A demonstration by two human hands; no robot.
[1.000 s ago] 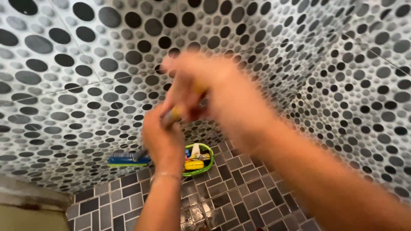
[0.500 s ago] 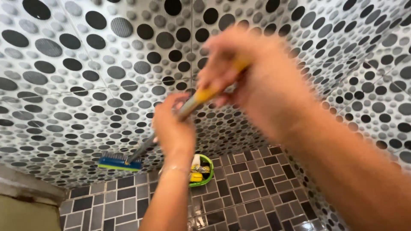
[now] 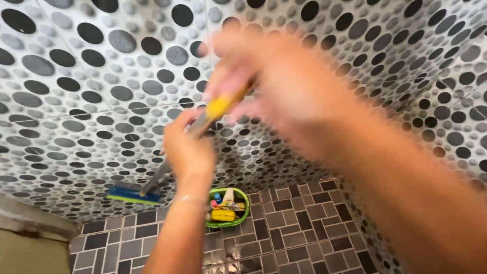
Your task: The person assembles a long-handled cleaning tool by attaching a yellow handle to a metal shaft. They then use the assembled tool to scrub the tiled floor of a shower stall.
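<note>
Both hands clamped on brush (image 3: pixel 133 194) pole: left (image 3: pixel 188 152) mid-shaft, right (image 3: pixel 284 86) near yellow end. Judged light, stiff, possibly slippery.

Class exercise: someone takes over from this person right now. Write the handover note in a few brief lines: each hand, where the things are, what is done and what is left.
Left hand: gripped around the long brush handle, lower down.
Right hand: blurred, closed on the handle's upper, yellow end.
Brush head: blue, against the dotted wall tiles low down, just above the floor.
Green basket of cleaning items: on the grey floor tiles near the corner.
Done: cannot tell how much wall is scrubbed.
Left: judge the wall by eye.
</note>
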